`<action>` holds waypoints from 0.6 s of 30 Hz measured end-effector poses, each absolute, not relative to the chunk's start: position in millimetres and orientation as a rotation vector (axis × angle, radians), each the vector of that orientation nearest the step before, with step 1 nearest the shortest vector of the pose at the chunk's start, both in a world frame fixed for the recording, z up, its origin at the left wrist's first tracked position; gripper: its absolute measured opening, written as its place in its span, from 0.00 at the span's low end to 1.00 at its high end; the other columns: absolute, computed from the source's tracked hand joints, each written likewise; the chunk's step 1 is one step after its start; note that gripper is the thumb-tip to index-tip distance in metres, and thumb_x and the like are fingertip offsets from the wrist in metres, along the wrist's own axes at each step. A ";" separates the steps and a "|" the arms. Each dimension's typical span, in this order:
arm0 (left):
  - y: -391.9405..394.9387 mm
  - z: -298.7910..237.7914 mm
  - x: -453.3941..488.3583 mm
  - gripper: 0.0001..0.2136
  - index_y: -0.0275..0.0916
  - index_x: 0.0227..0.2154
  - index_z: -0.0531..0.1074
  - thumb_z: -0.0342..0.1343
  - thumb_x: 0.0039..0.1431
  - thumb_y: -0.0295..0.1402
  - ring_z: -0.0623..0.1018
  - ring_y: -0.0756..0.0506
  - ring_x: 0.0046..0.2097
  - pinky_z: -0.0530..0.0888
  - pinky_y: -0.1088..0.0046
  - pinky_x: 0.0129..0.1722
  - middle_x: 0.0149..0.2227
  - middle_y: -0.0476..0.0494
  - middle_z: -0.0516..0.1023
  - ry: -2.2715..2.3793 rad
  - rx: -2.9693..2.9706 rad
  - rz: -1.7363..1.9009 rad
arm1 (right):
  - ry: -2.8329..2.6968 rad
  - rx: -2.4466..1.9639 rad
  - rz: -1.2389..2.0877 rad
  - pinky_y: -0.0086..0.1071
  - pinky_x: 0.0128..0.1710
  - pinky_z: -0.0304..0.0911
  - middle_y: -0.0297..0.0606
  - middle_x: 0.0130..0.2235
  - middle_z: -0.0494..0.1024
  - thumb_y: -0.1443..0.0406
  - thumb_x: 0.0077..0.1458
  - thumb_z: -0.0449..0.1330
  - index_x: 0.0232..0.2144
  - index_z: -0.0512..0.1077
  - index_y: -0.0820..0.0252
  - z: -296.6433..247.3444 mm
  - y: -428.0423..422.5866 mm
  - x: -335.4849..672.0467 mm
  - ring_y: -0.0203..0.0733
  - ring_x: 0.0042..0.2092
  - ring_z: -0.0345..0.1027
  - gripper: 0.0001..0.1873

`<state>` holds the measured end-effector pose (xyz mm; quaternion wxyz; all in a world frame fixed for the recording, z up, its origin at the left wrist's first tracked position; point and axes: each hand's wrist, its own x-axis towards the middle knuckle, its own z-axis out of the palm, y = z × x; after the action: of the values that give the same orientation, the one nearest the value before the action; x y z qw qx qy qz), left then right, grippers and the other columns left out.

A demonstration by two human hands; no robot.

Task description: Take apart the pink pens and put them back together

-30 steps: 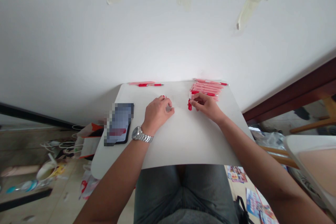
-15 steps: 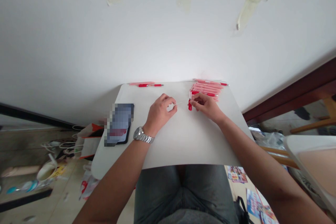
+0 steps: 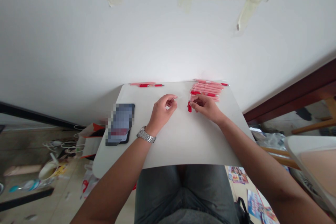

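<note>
My left hand (image 3: 164, 107), with a metal watch (image 3: 146, 135) on its wrist, is curled over the table's middle, thumb and fingers forming a ring. A faint pale sliver shows at its fingertips, too small to name. Between the thumb and fingers of my right hand (image 3: 206, 107) is a short red pen part (image 3: 189, 106), held upright with a clear, shiny upper end. Just behind that hand lies a red pen (image 3: 207, 93) at the front of a row of several pink pens (image 3: 207, 86). A gap separates the two hands.
A white table (image 3: 181, 143) stands against the wall. Pink and red pens (image 3: 151, 85) lie along its back left edge. A phone (image 3: 121, 122), partly pixelated, rests on the left side. A chair (image 3: 312, 147) is at the right, and bags and cables (image 3: 90, 136) lie on the floor at left.
A thin pale line stretching from my left fingertips toward the red pen part is hardly visible now. My left fingers have curled more. The right hand keeps its grip, almost still.
</note>
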<state>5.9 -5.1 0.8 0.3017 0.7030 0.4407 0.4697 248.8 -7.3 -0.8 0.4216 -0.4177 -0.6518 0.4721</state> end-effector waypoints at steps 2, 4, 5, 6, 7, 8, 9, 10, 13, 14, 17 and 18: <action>-4.9 1.9 7.4 0.10 0.40 0.45 0.80 0.61 0.67 0.38 0.81 0.45 0.42 0.76 0.69 0.45 0.41 0.43 0.83 1.123 1.741 1.243 | -1.654 -1.042 1.197 0.33 0.30 0.64 0.39 0.35 0.82 0.50 0.64 0.67 0.40 0.74 0.58 -0.7 -8.2 247.9 0.39 0.32 0.71 0.18; -5.1 3.6 8.9 0.11 0.39 0.45 0.80 0.62 0.67 0.41 0.81 0.45 0.42 0.76 0.69 0.45 0.41 0.42 0.83 1.068 1.599 1.232 | -1.672 -1.037 1.213 0.34 0.30 0.64 0.39 0.35 0.82 0.49 0.64 0.67 0.40 0.74 0.58 0.1 -9.3 246.6 0.38 0.32 0.71 0.18; -5.2 4.3 9.6 0.12 0.39 0.44 0.80 0.63 0.66 0.42 0.80 0.46 0.41 0.77 0.69 0.45 0.41 0.42 0.83 1.037 1.523 1.231 | -1.682 -1.035 1.218 0.33 0.30 0.63 0.39 0.34 0.82 0.49 0.64 0.67 0.40 0.74 0.58 0.9 -10.1 245.7 0.38 0.31 0.70 0.18; -5.2 4.6 10.3 0.13 0.39 0.44 0.80 0.64 0.66 0.43 0.80 0.46 0.40 0.77 0.69 0.45 0.40 0.43 0.82 1.005 1.442 1.234 | -1.691 -1.035 1.221 0.33 0.30 0.62 0.38 0.33 0.82 0.49 0.63 0.67 0.39 0.74 0.58 1.9 -10.9 244.8 0.37 0.30 0.69 0.19; -5.1 4.5 10.9 0.13 0.39 0.44 0.80 0.65 0.65 0.43 0.80 0.47 0.39 0.77 0.68 0.45 0.39 0.43 0.82 0.972 1.359 1.241 | -1.699 -1.035 1.222 0.33 0.29 0.61 0.38 0.33 0.82 0.49 0.63 0.67 0.39 0.74 0.58 2.9 -11.7 244.0 0.37 0.29 0.68 0.19; -4.9 4.1 11.5 0.13 0.40 0.44 0.79 0.66 0.64 0.43 0.79 0.47 0.38 0.77 0.68 0.45 0.38 0.44 0.82 0.939 1.277 1.249 | -1.704 -1.035 1.224 0.33 0.29 0.60 0.37 0.32 0.82 0.49 0.63 0.67 0.39 0.74 0.58 3.9 -12.5 243.2 0.36 0.29 0.67 0.19; -4.6 3.5 12.0 0.12 0.40 0.42 0.78 0.67 0.63 0.42 0.79 0.48 0.38 0.77 0.68 0.45 0.39 0.44 0.82 0.906 1.201 1.255 | -1.707 -1.034 1.226 0.33 0.29 0.60 0.37 0.32 0.82 0.49 0.63 0.67 0.39 0.73 0.58 4.7 -13.3 242.6 0.36 0.29 0.67 0.19; -4.2 2.8 12.4 0.12 0.40 0.41 0.77 0.68 0.62 0.42 0.79 0.48 0.39 0.77 0.68 0.46 0.39 0.44 0.82 0.878 1.136 1.258 | -1.708 -1.031 1.229 0.33 0.29 0.60 0.38 0.32 0.82 0.49 0.64 0.67 0.39 0.74 0.58 5.2 -13.9 242.1 0.37 0.29 0.67 0.19; -3.1 1.9 13.1 0.13 0.40 0.39 0.75 0.70 0.59 0.42 0.80 0.48 0.40 0.77 0.68 0.48 0.41 0.43 0.83 0.825 1.024 1.256 | -1.723 -1.025 1.233 0.34 0.30 0.61 0.39 0.33 0.82 0.50 0.64 0.67 0.39 0.74 0.58 4.4 -14.9 241.8 0.39 0.31 0.71 0.18; -2.9 2.3 13.1 0.13 0.40 0.38 0.75 0.70 0.59 0.42 0.80 0.48 0.41 0.76 0.68 0.49 0.42 0.43 0.83 0.816 1.006 1.258 | -1.729 -1.024 1.233 0.34 0.31 0.62 0.39 0.33 0.82 0.50 0.64 0.67 0.39 0.74 0.58 3.7 -15.1 241.8 0.39 0.32 0.71 0.18; -2.9 5.2 13.2 0.14 0.40 0.38 0.76 0.71 0.58 0.41 0.79 0.49 0.42 0.76 0.69 0.49 0.43 0.44 0.81 0.801 0.968 1.271 | -1.751 -1.030 1.232 0.34 0.31 0.63 0.39 0.33 0.82 0.50 0.64 0.67 0.39 0.75 0.58 1.6 -15.5 241.6 0.39 0.32 0.72 0.17; -3.1 6.2 13.2 0.14 0.40 0.38 0.76 0.72 0.57 0.41 0.79 0.49 0.42 0.76 0.70 0.49 0.43 0.45 0.80 0.796 0.963 1.278 | -1.758 -1.032 1.231 0.34 0.31 0.63 0.38 0.33 0.82 0.50 0.64 0.67 0.40 0.75 0.58 1.1 -15.7 241.3 0.39 0.31 0.72 0.17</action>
<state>13.2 -3.1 6.2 0.6267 0.4200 0.3472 0.5571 241.3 -15.7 1.1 0.3709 -0.4025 -0.6857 0.4799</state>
